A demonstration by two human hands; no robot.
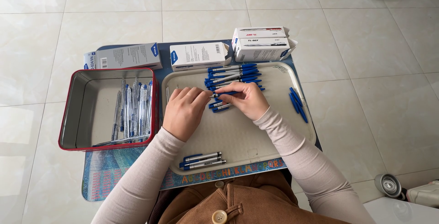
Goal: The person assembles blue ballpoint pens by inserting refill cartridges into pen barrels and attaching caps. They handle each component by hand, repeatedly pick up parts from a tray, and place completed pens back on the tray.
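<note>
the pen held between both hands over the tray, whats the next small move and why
Probably press the two ends together until they seat. Both hands, left hand and right hand, pinch one blue pen lengthwise above the beige tray, and finished-looking pens already lie at its near edge.

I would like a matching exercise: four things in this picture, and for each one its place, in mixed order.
Things:
1. red-rimmed metal tin
2. loose blue caps
3. three pens
4. stacked white boxes

Places:
A. near edge of the tray
B. behind the tray, far right
C. left of the tray
D. right side of the tray

Pairs: 1-C, 2-D, 3-A, 4-B
</note>
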